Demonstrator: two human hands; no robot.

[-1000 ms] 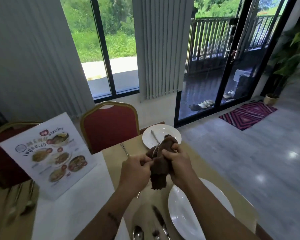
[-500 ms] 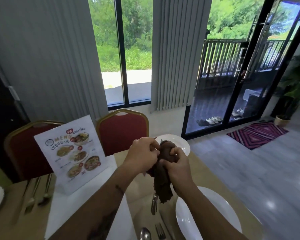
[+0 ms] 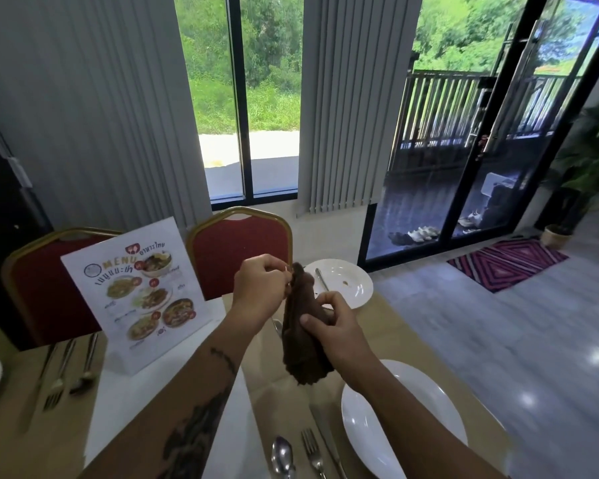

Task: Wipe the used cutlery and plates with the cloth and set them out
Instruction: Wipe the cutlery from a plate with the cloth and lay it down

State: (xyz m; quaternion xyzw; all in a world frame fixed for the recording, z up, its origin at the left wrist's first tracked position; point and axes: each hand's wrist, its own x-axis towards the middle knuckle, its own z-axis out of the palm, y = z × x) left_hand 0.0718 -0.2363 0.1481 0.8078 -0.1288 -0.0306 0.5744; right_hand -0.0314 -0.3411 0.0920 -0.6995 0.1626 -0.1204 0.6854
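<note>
Left hand (image 3: 261, 288) draws up, grip pinching a cutlery tip (image 3: 286, 269) — right hand (image 3: 339, 330) grip clamps the cloth (image 3: 301, 347); wipe looks nearly done.

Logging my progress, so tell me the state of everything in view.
Left hand, pinches cutlery tip at top of cloth.
Right hand, grips cloth.
Cloth, bunched, hanging.
Far plate, spotted, utensil lying on it.
Near plate, looks clean.
Near cutlery, laid out beside near plate.
Menu, upright.
</note>
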